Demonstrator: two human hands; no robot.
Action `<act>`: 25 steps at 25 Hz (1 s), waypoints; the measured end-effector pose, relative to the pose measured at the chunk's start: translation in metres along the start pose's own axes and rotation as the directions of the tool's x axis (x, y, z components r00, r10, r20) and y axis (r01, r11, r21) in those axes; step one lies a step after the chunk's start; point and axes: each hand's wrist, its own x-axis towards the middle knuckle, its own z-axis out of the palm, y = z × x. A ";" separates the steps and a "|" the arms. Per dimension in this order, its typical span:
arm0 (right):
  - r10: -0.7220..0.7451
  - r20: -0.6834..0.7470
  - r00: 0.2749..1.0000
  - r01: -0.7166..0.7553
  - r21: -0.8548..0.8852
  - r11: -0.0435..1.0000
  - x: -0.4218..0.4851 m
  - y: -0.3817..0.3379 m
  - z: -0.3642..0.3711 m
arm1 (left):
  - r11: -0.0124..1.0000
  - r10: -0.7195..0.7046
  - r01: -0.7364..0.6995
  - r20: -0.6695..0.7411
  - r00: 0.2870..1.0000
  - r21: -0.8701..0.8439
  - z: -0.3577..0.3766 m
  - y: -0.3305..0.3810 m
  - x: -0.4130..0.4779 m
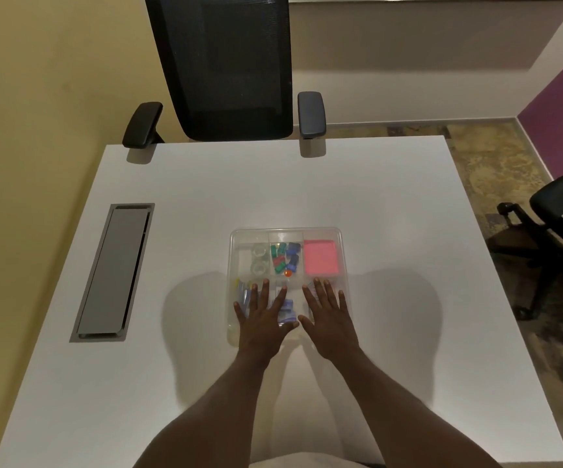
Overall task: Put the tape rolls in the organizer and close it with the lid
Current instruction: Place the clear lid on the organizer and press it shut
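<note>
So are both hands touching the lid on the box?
Touching. In the head view the left hand and right hand lie flat, fingers spread, on the clear lid covering the organizer, with no gap visible beneath the palms.

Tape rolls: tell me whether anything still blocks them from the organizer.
Nothing visible does: both clear tape rolls already sit in the organizer's far-left compartment. The left hand and right hand lie flat over its near half.

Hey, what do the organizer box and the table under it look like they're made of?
The organizer looks like clear, slightly frosted plastic: its contents show through the lid and walls. The table looks like matte white laminate, smooth with soft shadows; its core can't be told.
</note>
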 end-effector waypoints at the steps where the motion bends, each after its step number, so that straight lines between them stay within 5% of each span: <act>1: 0.004 0.003 1.000 -0.004 0.004 1.000 0.010 -0.001 -0.005 | 1.000 0.003 -0.003 -0.005 1.000 0.003 -0.007 0.000 0.009; 13: 0.036 0.028 0.999 -0.035 -0.025 0.999 0.115 -0.008 -0.045 | 1.000 -0.004 0.003 -0.035 0.999 -0.009 -0.062 -0.007 0.104; 25: -0.012 -0.003 1.000 0.012 -0.009 1.000 0.112 -0.008 -0.062 | 1.000 -0.013 0.014 -0.062 0.998 0.003 -0.065 -0.007 0.101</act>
